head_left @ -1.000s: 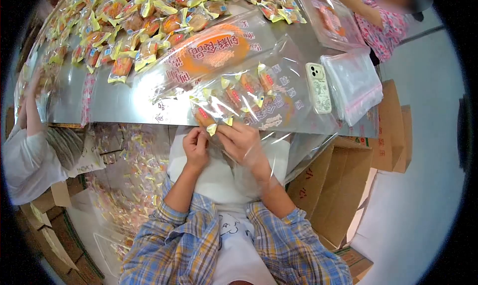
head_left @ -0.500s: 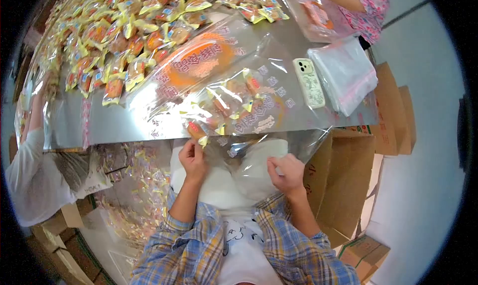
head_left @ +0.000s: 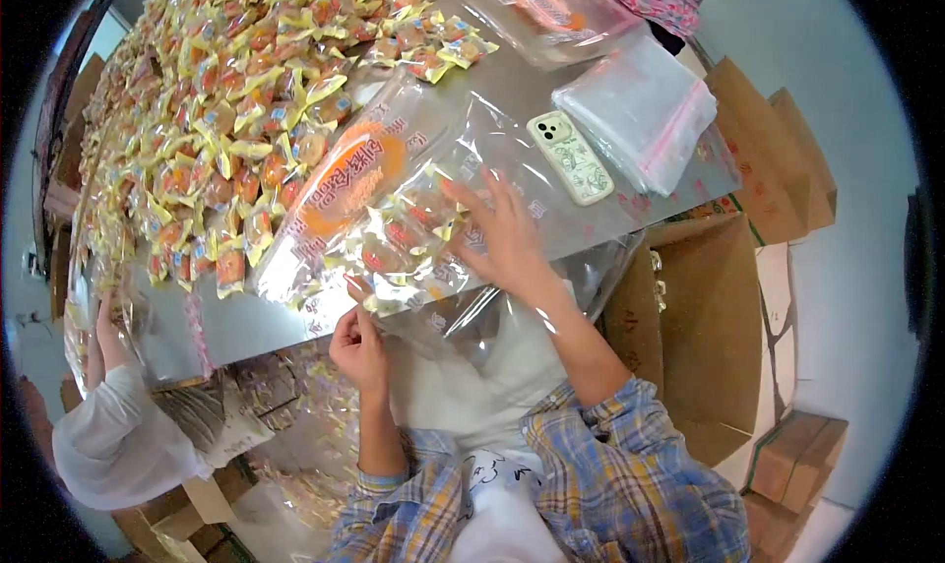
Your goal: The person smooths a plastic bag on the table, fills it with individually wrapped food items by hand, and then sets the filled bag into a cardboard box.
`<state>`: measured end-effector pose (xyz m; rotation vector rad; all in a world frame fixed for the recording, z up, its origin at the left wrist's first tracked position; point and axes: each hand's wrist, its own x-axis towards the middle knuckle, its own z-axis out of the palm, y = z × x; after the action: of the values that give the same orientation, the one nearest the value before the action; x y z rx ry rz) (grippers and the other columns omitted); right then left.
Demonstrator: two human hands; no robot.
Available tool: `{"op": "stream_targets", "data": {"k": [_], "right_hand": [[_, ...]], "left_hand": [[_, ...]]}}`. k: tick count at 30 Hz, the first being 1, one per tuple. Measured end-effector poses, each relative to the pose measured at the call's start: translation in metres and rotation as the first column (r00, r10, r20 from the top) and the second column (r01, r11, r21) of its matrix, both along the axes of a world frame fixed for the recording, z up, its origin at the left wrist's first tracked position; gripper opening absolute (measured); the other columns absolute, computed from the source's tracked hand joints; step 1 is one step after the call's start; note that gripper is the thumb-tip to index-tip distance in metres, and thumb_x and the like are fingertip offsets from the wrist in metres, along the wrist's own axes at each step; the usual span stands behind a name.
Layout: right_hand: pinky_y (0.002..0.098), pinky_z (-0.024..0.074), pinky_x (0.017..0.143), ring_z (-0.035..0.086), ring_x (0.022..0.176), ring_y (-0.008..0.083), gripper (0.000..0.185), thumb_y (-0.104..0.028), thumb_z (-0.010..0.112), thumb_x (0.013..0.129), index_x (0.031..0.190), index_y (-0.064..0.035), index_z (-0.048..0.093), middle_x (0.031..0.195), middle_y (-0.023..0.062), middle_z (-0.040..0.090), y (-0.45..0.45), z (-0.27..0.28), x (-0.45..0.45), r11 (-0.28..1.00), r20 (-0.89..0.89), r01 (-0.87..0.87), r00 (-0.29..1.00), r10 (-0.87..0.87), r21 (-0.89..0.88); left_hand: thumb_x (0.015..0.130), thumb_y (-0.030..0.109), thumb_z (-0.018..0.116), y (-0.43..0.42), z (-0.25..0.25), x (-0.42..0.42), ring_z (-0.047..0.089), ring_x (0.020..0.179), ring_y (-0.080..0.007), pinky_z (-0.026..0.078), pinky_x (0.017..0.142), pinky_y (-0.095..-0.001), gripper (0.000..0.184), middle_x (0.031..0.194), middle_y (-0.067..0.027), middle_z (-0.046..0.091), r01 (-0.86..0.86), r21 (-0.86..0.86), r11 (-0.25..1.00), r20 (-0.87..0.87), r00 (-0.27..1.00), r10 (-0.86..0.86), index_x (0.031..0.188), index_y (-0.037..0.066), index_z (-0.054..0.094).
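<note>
A clear printed plastic bag [head_left: 463, 312] lies over the table's near edge, with several small wrapped cakes [head_left: 386, 256] in or under its film; I cannot tell which. My left hand [head_left: 360, 351] is closed in a pinch at the table edge, apparently on the bag's near edge, just below one wrapped cake [head_left: 357, 289]. Over the right side of the packets, my right hand [head_left: 504, 236] reaches with fingers spread, its fingertips touching the film. Beyond them lies another printed bag [head_left: 354, 164] with an orange oval.
A large heap of wrapped cakes [head_left: 236, 100] covers the far left. To the right are a phone [head_left: 571, 157], a stack of clear bags [head_left: 650, 110] and a cardboard box [head_left: 704, 317]. One co-worker's sleeve [head_left: 128, 435] is at left, another's [head_left: 669, 2] at top right.
My right hand has let go of the bag's near right edge and moved forward onto the packets, its fingers now spread. My left hand stays pinched near the table edge. The view has turned.
</note>
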<state>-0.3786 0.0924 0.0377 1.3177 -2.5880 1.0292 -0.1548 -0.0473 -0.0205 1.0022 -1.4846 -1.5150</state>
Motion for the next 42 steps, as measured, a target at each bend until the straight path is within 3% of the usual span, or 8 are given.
{"op": "stream_targets", "data": {"k": [10,16,21,30,32,35,37,42], "right_hand": [[0.0483,0.0442,0.108,0.051,0.131,0.0411,0.041,-0.027,0.079,0.084,0.122,-0.0165,0.073,0.146,0.0197,0.052,-0.029,-0.005,-0.003,0.959,0.086,0.025,0.996,-0.001,-0.282],[0.0484,0.0407,0.112,0.05,0.131,0.0414,0.046,-0.014,0.071,0.083,0.128,-0.0066,0.068,0.152,0.02,0.046,-0.033,-0.024,-0.004,0.911,0.209,-0.008,0.972,0.103,-0.412],[0.0503,0.0415,0.111,0.051,0.129,0.0413,0.062,0.005,0.062,0.076,0.136,-0.0074,0.055,0.136,0.0176,0.054,-0.038,-0.032,-0.004,0.887,0.188,0.122,0.981,-0.041,-0.445],[0.0505,0.042,0.112,0.059,0.125,0.0385,0.056,-0.001,0.064,0.087,0.142,-0.0118,0.057,0.139,0.0174,0.06,-0.037,-0.03,-0.005,0.916,0.268,0.091,0.963,0.019,-0.392],[0.0485,0.0397,0.114,0.055,0.128,0.0397,0.067,-0.002,0.066,0.084,0.149,-0.0084,0.049,0.142,0.0197,0.057,-0.037,-0.032,-0.005,0.938,0.21,0.088,0.978,-0.016,-0.336],[0.0539,0.0337,0.116,0.045,0.138,0.0412,0.079,-0.005,0.068,0.081,0.154,-0.0007,0.037,0.149,0.0224,0.049,-0.033,-0.026,0.0,0.959,0.086,0.077,0.995,-0.055,-0.273],[0.0616,0.0267,0.117,0.039,0.143,0.0401,0.078,-0.012,0.066,0.084,0.154,0.0016,0.034,0.153,0.0218,0.044,-0.026,-0.018,0.008,0.983,-0.096,0.125,0.986,-0.139,-0.136],[0.0706,0.0188,0.118,0.031,0.149,0.0406,0.079,-0.02,0.064,0.087,0.154,0.0055,0.031,0.158,0.0207,0.038,-0.009,-0.024,0.017,0.984,-0.115,0.171,0.98,-0.165,0.043]], "left_hand": [[0.099,0.012,0.066,0.02,-0.022,0.031,0.051,0.065,-0.0058,0.042,0.059,-0.0236,0.014,0.075,0.0009,0.06,0.027,-0.251,0.968,0.218,0.976,0.029,0.094,-0.001,0.067],[0.094,0.01,0.066,0.001,-0.051,0.028,0.056,0.065,-0.0125,0.049,0.062,-0.0302,0.02,0.071,-0.0052,0.064,0.282,-0.281,0.917,0.42,0.895,-0.147,0.094,-0.01,0.067],[0.09,0.011,0.071,-0.007,-0.051,0.012,0.067,0.096,-0.0228,0.052,0.087,-0.0374,0.029,0.105,-0.0134,0.073,0.305,-0.114,0.946,0.417,0.879,-0.233,0.113,-0.005,0.067],[0.086,0.01,0.075,-0.027,-0.109,0.022,0.063,0.116,-0.0273,0.051,0.097,-0.0371,0.054,0.128,-0.0156,0.067,0.395,-0.081,0.915,0.468,0.826,-0.315,0.135,-0.005,0.058],[0.087,0.015,0.076,0.004,-0.025,-0.004,0.056,0.128,-0.0319,0.044,0.107,-0.0413,0.052,0.132,-0.02,0.064,0.467,-0.038,0.884,0.673,0.665,-0.322,0.132,-0.004,0.06],[0.083,0.018,0.081,0.013,-0.012,-0.013,0.054,0.132,-0.0343,0.041,0.111,-0.0428,0.057,0.132,-0.021,0.064,0.577,-0.126,0.807,0.851,0.481,-0.211,0.132,-0.003,0.06],[0.081,0.027,0.083,0.006,-0.032,-0.008,0.059,0.124,-0.0385,0.041,0.111,-0.0481,0.063,0.13,-0.0222,0.065,0.65,-0.137,0.747,0.651,0.628,-0.427,0.134,0.0,0.061],[0.094,0.031,0.062,0.06,-0.064,-0.019,0.071,0.096,-0.0357,0.055,0.087,-0.048,0.048,0.115,-0.0195,0.072,0.894,-0.422,0.15,0.797,0.445,-0.409,0.137,0.009,0.062]]}}
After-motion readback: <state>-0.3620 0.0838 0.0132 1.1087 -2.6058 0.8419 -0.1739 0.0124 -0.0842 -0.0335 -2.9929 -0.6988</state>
